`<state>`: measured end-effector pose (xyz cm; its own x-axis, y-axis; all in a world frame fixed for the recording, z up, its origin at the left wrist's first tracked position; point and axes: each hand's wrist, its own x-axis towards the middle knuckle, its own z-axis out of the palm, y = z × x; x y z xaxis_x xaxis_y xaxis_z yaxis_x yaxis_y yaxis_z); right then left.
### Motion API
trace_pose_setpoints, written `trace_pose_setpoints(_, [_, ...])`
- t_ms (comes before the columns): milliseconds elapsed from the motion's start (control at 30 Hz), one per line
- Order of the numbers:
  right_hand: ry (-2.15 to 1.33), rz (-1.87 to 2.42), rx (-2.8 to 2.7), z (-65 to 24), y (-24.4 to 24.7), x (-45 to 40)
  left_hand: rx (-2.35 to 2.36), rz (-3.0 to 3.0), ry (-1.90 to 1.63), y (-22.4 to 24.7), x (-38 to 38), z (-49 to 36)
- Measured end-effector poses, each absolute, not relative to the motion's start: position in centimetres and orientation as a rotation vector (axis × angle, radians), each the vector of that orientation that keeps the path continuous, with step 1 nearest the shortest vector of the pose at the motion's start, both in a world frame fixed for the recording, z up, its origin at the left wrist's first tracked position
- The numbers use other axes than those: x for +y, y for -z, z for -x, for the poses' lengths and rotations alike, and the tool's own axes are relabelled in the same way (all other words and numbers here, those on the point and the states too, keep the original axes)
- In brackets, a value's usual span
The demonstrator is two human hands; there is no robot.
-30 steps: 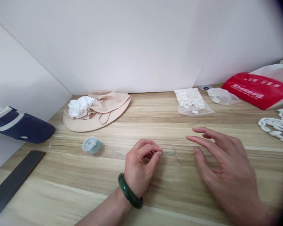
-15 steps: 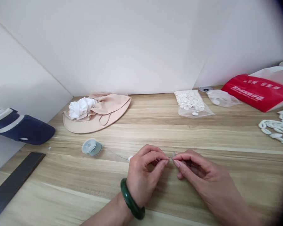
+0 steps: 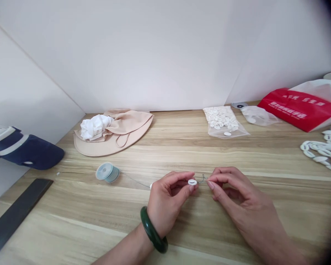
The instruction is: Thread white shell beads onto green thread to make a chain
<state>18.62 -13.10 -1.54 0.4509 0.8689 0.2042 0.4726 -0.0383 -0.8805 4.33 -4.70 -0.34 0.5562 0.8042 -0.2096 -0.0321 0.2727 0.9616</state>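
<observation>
Between the thumb and fingers of my left hand (image 3: 169, 195) sits a white cowrie shell (image 3: 192, 182), its dark slit facing up. A thin grey-green cord (image 3: 201, 180) runs from the shell to my right hand (image 3: 234, 195), whose thumb and forefinger pinch it. The cord's tip makes a small bend between the hands. Behind my left hand, more cord leads to a pale blue spool (image 3: 107, 172) on the table. A bit of another white shell (image 3: 151, 186) shows at the edge of that hand, mostly hidden. A green bangle (image 3: 153, 230) circles my left wrist.
A clear bag of shells (image 3: 222, 119) lies at the back, beside a smaller plastic bag (image 3: 259, 115) and a red packet (image 3: 300, 108). Strung shells (image 3: 324, 151) are piled at right. A beige hat (image 3: 113, 136), dark blue bottle (image 3: 30, 151) and black bar (image 3: 16, 217) lie left.
The cowrie shell has come into view at my left fingertips. My right hand has shifted slightly right, widening the gap between the hands, with the cord still in its pinch.
</observation>
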Motion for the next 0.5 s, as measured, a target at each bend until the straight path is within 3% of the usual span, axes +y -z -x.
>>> trace_pose_setpoints(500, [-0.453, 1.689, -1.179, -18.03, 1.39, -12.93, 0.854, -1.285, -0.645, 0.44, -4.82, -4.16])
